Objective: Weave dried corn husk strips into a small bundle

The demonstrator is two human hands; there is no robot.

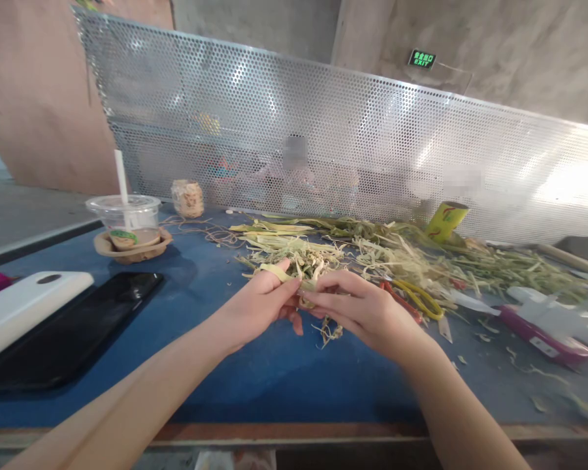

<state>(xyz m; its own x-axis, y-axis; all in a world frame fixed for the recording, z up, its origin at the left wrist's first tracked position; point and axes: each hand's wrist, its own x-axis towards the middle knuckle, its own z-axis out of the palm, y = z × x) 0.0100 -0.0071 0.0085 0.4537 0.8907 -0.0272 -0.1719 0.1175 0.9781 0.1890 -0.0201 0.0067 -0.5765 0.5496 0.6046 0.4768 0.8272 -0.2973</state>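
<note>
My left hand [262,301] and my right hand [360,307] meet over the blue table [274,372], both pinched on a small bundle of pale dried leaf strips [308,284]. A strip loops over my left fingers, and frayed ends hang below the hands [330,331]. Just behind lies a heap of loose straw and green leaves [372,251].
Red and yellow-handled scissors [414,299] lie right of my hands. A pink and white tool [543,329] sits further right. A plastic cup with a straw [127,219], a twine ball [187,198], a black phone [73,326] and a white case [24,307] stand left. A perforated metal screen [323,130] backs the table.
</note>
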